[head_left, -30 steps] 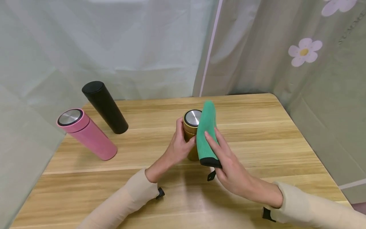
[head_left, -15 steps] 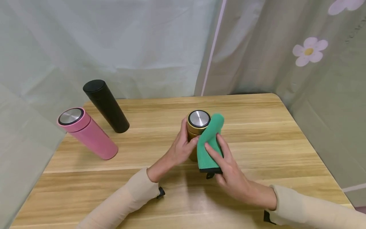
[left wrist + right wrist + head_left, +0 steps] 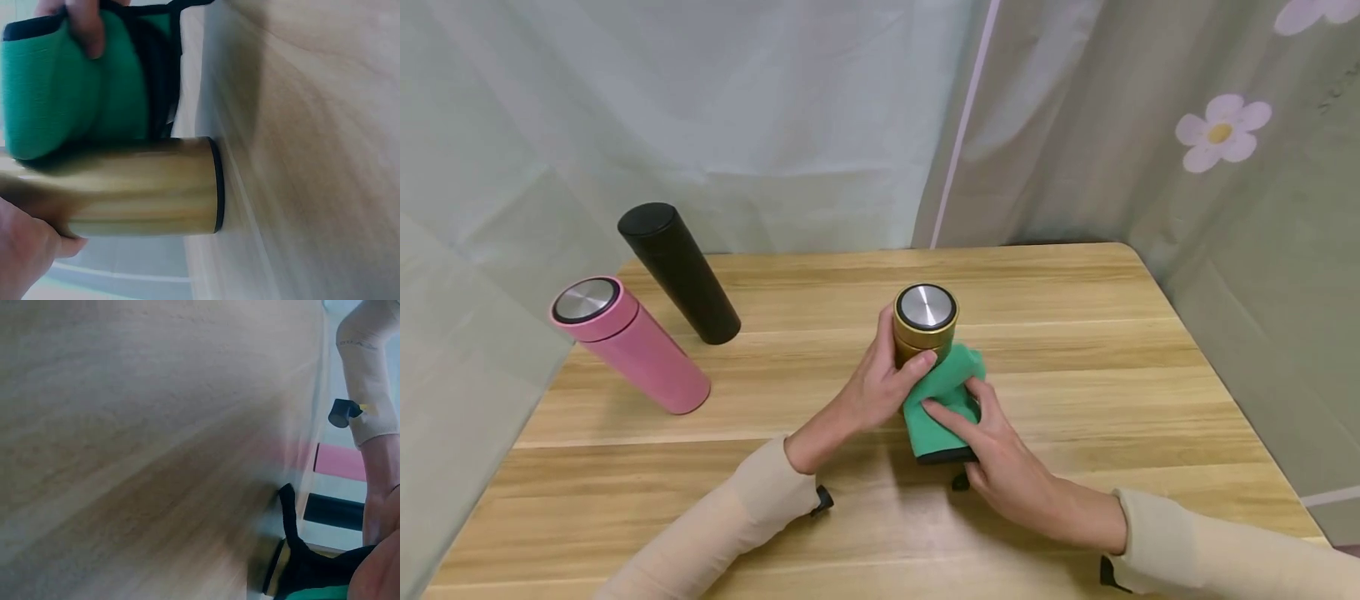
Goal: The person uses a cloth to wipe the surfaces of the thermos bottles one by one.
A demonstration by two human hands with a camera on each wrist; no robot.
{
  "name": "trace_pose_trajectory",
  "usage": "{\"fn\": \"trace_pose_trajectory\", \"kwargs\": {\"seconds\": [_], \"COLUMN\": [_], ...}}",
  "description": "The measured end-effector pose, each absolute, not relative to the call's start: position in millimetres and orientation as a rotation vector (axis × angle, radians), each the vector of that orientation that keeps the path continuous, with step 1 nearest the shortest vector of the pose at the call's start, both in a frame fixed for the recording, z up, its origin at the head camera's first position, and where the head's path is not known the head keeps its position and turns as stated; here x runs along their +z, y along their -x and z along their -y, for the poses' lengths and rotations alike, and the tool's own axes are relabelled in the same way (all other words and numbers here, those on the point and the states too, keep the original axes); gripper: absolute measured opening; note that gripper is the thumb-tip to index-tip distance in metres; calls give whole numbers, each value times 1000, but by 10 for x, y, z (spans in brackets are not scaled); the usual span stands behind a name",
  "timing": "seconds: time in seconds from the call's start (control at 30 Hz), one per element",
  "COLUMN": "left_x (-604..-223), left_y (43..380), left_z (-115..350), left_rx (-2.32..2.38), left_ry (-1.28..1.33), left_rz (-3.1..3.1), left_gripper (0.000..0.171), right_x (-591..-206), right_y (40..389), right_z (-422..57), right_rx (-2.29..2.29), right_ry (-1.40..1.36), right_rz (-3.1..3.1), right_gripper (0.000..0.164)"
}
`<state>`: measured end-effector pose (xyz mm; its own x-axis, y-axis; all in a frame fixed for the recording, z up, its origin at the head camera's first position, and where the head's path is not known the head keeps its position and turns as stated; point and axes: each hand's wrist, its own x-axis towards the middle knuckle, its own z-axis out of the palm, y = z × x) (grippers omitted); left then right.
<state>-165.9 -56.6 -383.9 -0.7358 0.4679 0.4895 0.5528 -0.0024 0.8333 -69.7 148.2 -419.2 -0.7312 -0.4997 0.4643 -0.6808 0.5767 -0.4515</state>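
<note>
A gold thermos flask (image 3: 927, 307) with a silver-topped lid stands roughly upright near the middle of the table. My left hand (image 3: 876, 383) grips its upper body from the left, thumb in front. Against the flask's front right side lies a soft green bottle sleeve (image 3: 932, 429) with black trim. My right hand (image 3: 1011, 471) pinches this sleeve between thumb and fingers. In the left wrist view the sleeve (image 3: 56, 94) touches the side of the flask (image 3: 144, 200). Whether the flask's base rests on the wood or hovers just over it, I cannot tell.
To the left stand a pink thermos flask (image 3: 640, 358) and, behind it, a black flask (image 3: 685, 279). The wooden table (image 3: 1112, 367) has a rounded far right corner. Curtains (image 3: 820, 125) hang behind and at both sides.
My right hand has moved down with the sleeve, whose top has folded over and dropped below the flask's lid. The flask has shifted slightly right in my left hand.
</note>
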Motion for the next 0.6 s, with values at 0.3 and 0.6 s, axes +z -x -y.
{"fn": "trace_pose_trajectory", "kwargs": {"seconds": [0.3, 0.6], "left_x": [-3814, -3736], "left_y": [1743, 1906], "left_z": [567, 594], "left_rx": [-1846, -1940], "left_ry": [1043, 924], "left_rz": [2206, 2255], "left_gripper": [69, 65], "right_x": [-4206, -4146], "right_y": [791, 957], "right_z": [-1429, -1376], "right_rx": [698, 490], "right_ry": [-1028, -1048], "right_rz": [2671, 2784], "right_gripper": [96, 79]}}
